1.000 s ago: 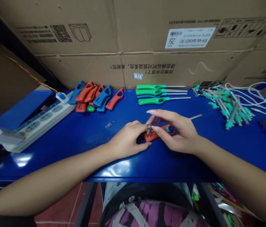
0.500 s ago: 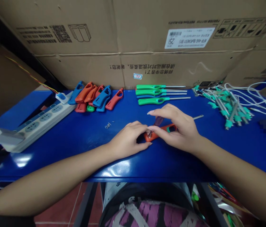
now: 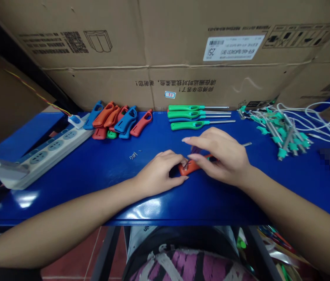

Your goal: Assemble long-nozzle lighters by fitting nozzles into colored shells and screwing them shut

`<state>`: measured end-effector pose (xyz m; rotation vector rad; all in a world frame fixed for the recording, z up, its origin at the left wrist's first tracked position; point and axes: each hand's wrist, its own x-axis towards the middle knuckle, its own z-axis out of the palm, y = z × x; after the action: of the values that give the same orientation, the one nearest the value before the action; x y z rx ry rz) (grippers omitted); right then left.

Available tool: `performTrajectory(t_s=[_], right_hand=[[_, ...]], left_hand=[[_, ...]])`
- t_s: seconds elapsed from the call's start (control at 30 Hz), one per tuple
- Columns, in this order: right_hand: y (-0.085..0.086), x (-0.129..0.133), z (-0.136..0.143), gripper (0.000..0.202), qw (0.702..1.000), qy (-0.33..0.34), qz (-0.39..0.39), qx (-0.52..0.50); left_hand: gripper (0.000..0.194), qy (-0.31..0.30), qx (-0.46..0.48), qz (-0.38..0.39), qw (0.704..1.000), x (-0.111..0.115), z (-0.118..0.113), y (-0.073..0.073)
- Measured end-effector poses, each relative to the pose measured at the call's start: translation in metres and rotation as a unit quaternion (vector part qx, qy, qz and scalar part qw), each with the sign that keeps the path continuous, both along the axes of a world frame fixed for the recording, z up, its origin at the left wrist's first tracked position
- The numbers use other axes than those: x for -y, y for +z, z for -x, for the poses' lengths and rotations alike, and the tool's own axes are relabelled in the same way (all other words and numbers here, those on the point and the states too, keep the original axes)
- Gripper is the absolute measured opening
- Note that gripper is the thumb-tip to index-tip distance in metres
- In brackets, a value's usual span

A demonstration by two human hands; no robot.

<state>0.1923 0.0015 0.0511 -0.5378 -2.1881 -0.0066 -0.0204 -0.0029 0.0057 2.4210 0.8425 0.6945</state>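
1 view, from camera worn on person's head. Looks forward and down over glossy blue flat tabletop [image 3: 103, 160]. Bare forearms [image 3: 74, 218] run in from lower corners; left hand [image 3: 159, 173] and right hand [image 3: 226, 156] close below lens, near frame centre. Purple, black and white patterned cloth [image 3: 188, 269] at bottom edge, below tabletop's near edge. Upright brown cardboard panel [image 3: 176, 47] farther off, across top. Wide field: white rectangular power strip [image 3: 55, 145] at left, teal-and-silver rod pile [image 3: 288, 136] at right.

Purple-and-black clothing [image 3: 195, 263], streaked pale grey — with light cloth [image 3: 138, 240] bearing dark lettering — and long fingernails [image 3: 185, 139] on the bare right hand [image 3: 223, 156].
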Motion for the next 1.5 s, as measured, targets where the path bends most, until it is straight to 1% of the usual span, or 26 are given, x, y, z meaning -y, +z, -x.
performTrajectory(t_s=[0.1, 0.13, 0.17, 0.2, 0.3, 0.37, 0.5, 0.53, 0.57, 0.6, 0.67, 0.73, 0.8, 0.9, 0.93, 0.97, 1.0, 1.1, 1.13, 1.17, 1.2, 1.3, 1.33, 1.37, 1.4, 1.5], right_hand=[[0.002, 0.002, 0.002, 0.037, 0.994, 0.019, 0.108, -0.026], [0.002, 0.002, 0.003, 0.037, 0.991, 0.015, 0.127, -0.034], [0.001, 0.002, 0.003, 0.034, 0.992, 0.005, 0.122, -0.039], [0.001, 0.001, 0.002, 0.031, 0.994, -0.009, 0.097, -0.042], [-0.001, -0.002, -0.001, 0.028, 0.999, -0.047, -0.008, -0.025], [-0.001, -0.002, -0.001, 0.028, 0.999, -0.038, -0.016, -0.012], [0.003, 0.002, 0.003, 0.035, 0.991, 0.007, 0.126, -0.039], [0.003, 0.003, 0.004, 0.034, 0.989, 0.006, 0.142, -0.050], [0.003, 0.003, 0.004, 0.031, 0.989, -0.004, 0.134, -0.059], [0.003, 0.003, 0.004, 0.027, 0.992, -0.021, 0.104, -0.063], [0.001, 0.002, 0.003, 0.022, 0.997, -0.053, 0.019, -0.052], [0.000, 0.003, 0.002, 0.021, 0.997, -0.065, -0.034, -0.029], [-0.001, 0.005, 0.004, 0.028, 0.998, -0.055, -0.013, -0.012], [-0.002, 0.008, 0.008, 0.043, 0.994, -0.028, 0.102, -0.022], [-0.003, 0.009, 0.009, 0.044, 0.991, -0.022, 0.127, -0.027], [-0.003, 0.008, 0.010, 0.042, 0.991, -0.023, 0.131, -0.033], [-0.004, 0.008, 0.009, 0.039, 0.992, -0.029, 0.115, -0.036], [-0.004, 0.004, 0.006, 0.030, 0.998, -0.062, 0.013, -0.016], [-0.003, 0.003, 0.004, 0.030, 0.998, -0.066, -0.006, -0.007], [-0.003, 0.003, 0.004, 0.030, 0.998, -0.063, -0.005, -0.002], [-0.002, 0.004, 0.004, 0.031, 0.998, -0.051, 0.019, -0.005], [0.000, 0.006, 0.006, 0.038, 0.987, 0.006, 0.153, -0.046], [0.000, 0.006, 0.007, 0.038, 0.982, 0.020, 0.181, -0.058], [0.000, 0.005, 0.007, 0.036, 0.980, 0.024, 0.186, -0.066], [0.000, 0.004, 0.007, 0.033, 0.983, 0.017, 0.167, -0.068], [-0.002, 0.000, 0.002, 0.023, 0.997, -0.040, 0.042, -0.052]], left_hand=[[0.016, -0.005, 0.004, 0.010, 1.000, 0.000, 0.000, 0.000], [0.016, -0.007, 0.003, 0.013, 1.000, 0.000, 0.000, 0.000], [0.016, -0.008, 0.003, 0.015, 1.000, 0.000, -0.001, 0.000], [0.016, -0.008, 0.002, 0.016, 1.000, -0.001, -0.001, 0.000], [0.018, -0.006, 0.005, 0.008, 1.000, 0.000, -0.001, 0.000], [0.019, -0.005, 0.003, 0.006, 1.000, 0.000, -0.001, 0.000], [0.017, -0.008, 0.003, 0.019, 1.000, 0.000, -0.001, 0.001], [0.016, -0.009, 0.003, 0.020, 1.000, 0.000, -0.001, 0.001], [0.016, -0.009, 0.002, 0.021, 1.000, 0.000, -0.001, 0.001], [0.016, -0.008, 0.001, 0.019, 1.000, -0.001, -0.001, 0.001], [0.017, -0.006, 0.001, 0.012, 1.000, -0.001, -0.001, 0.001], [0.019, -0.005, 0.001, 0.005, 1.000, -0.001, -0.001, 0.000], [0.019, -0.007, -0.004, 0.007, 1.000, -0.001, -0.001, 0.000], [0.015, -0.010, -0.008, 0.013, 1.000, -0.001, -0.001, 0.000], [0.014, -0.010, -0.007, 0.010, 1.000, -0.001, -0.001, -0.001], [0.014, -0.010, -0.006, 0.007, 1.000, -0.001, -0.001, -0.001], [0.015, -0.009, -0.006, 0.001, 1.000, -0.001, -0.001, -0.002], [0.019, -0.006, -0.005, -0.013, 1.000, -0.001, -0.001, -0.003], [0.020, -0.006, -0.004, -0.015, 1.000, -0.001, -0.001, -0.002], [0.020, -0.006, -0.003, -0.014, 1.000, -0.001, -0.001, -0.002], [0.019, -0.007, -0.003, -0.011, 1.000, -0.001, -0.001, -0.002], [0.016, -0.008, 0.000, 0.001, 1.000, 0.000, -0.001, 0.000], [0.016, -0.008, 0.002, 0.003, 1.000, 0.000, -0.001, 0.000], [0.017, -0.009, 0.004, 0.004, 1.000, 0.000, -0.001, 0.000], [0.017, -0.010, 0.005, 0.005, 1.000, 0.000, -0.001, 0.000], [0.019, -0.014, 0.004, 0.000, 1.000, -0.001, 0.000, -0.002]])
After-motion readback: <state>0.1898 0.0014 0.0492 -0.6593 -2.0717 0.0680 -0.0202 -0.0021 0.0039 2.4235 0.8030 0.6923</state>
